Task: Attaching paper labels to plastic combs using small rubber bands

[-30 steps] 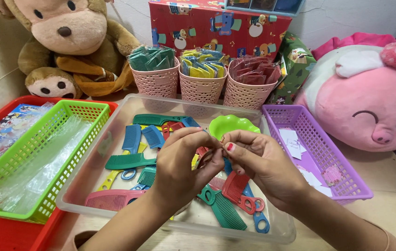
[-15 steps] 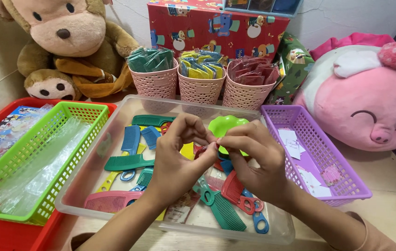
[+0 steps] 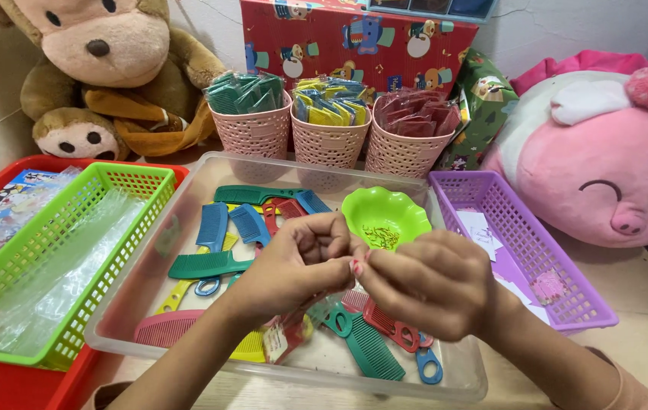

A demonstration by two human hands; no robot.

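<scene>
Green basket [image 3: 73, 250] lay left of clear tray [image 3: 187, 228] holding combs [image 3: 210, 264]. Above the tray, left hand [image 3: 297, 262] and right hand [image 3: 430, 285] met fingertip to fingertip, both pinched shut; object between them too small to identify. Green bowl [image 3: 385, 216] sat just behind; purple basket [image 3: 521, 243] at right.

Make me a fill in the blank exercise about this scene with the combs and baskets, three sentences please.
1. The loose combs lie in a clear plastic ____.
2. The small green bowl sits inside the clear tray, next to the ____ basket on its right.
3. Behind the tray stand ____ pink baskets of packaged combs.

Missing words: tray; purple; three
</scene>
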